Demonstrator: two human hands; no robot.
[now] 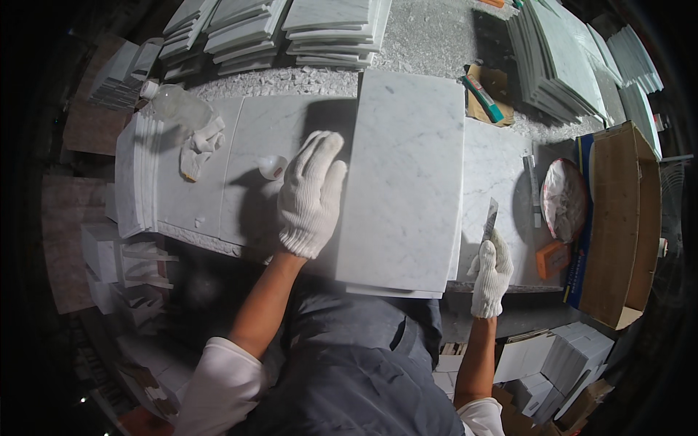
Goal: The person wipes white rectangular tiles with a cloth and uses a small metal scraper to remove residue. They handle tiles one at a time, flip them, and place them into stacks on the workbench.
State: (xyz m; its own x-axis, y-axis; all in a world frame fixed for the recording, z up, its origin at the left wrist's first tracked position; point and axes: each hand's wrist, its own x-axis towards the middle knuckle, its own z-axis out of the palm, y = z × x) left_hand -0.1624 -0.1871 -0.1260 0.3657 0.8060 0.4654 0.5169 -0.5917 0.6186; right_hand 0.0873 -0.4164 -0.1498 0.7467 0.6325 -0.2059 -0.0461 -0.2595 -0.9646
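A pale grey-veined marble slab (407,174) lies lengthwise in front of me, on top of at least one more slab whose edge shows at the near end. My left hand (311,192), in a white knit glove, is at its left edge with the fingers stretched out and nothing in them; whether it touches the stone I cannot tell. To the right of the slab, my gloved right hand (493,276) is closed around a knife (491,212) with a narrow metal blade pointing away from me. Its handle is hidden in the glove.
Left on the marble-topped bench (247,123) are a clear plastic jug (174,105), a crumpled glove (202,149) and a small white cup (272,168). On the right sit a plastic-lined bowl (564,200), an orange box (552,259) and a cardboard box (618,225). Tile stacks (331,33) stand behind.
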